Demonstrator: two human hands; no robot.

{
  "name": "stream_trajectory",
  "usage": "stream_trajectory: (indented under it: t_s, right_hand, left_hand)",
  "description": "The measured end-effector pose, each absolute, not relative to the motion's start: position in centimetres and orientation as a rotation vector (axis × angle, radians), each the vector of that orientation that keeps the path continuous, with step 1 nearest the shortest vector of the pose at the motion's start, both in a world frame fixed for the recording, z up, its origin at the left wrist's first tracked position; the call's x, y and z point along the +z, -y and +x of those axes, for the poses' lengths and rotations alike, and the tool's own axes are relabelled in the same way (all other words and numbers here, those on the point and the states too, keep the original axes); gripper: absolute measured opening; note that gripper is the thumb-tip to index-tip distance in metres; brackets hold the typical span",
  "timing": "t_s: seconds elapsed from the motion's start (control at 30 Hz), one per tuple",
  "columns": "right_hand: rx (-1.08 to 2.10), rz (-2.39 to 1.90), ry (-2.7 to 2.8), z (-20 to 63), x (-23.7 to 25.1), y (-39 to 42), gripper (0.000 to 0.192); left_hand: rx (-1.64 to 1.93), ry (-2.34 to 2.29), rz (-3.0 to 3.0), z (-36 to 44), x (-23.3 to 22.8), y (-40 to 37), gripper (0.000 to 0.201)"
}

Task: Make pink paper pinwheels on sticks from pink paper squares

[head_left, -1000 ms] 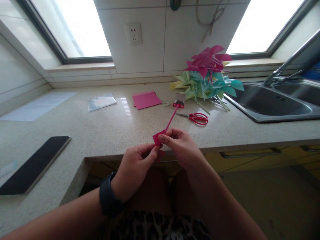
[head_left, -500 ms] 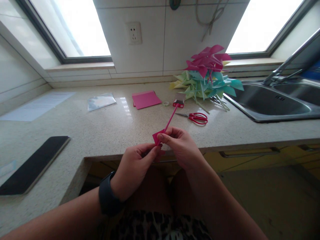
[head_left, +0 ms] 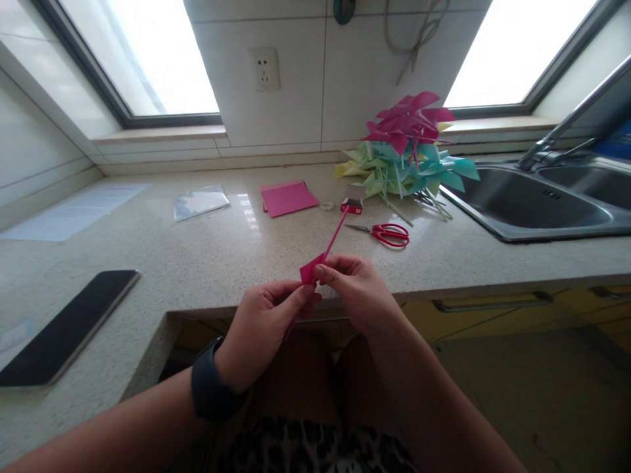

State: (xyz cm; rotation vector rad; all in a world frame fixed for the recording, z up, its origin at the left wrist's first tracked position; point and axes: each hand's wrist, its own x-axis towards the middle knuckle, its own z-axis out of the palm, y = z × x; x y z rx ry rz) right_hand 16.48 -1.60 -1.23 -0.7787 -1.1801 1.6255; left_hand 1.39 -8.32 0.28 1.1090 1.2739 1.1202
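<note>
We hold a small pink paper piece (head_left: 308, 271) on a thin pink stick (head_left: 336, 234) just above the near edge of the tabletop (head_left: 207, 249). Our left hand (head_left: 261, 328) is pinched on the paper and the stick's lower end from below; our right hand (head_left: 357, 295) is pinched on the paper's upper corner with thumb and forefinger. We judge the paper light, soft and easily creased or torn, so fingertip pressure near the fold suits it. The stick looks slim and fairly stiff, best gripped close to the paper. Red scissors (head_left: 387, 232) and a pile of paper pinwheels (head_left: 407, 151) lie further back.
</note>
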Motion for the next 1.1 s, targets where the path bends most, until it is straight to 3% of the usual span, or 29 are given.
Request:
stream_trajectory:
  t_s: [0.37, 1.1]
  right_hand:
    - [1.593, -0.735, 1.244, 16.5, -1.4, 1.6, 0.015]
    - [1.613, -0.714, 1.070, 16.0, -1.4, 1.8, 0.026]
  left_hand:
    - [1.157, -1.328, 1.136, 1.2, 0.5, 8.1, 0.028]
    - [1.155, -1.536, 1.572, 0.9, 0.4, 9.1, 0.022]
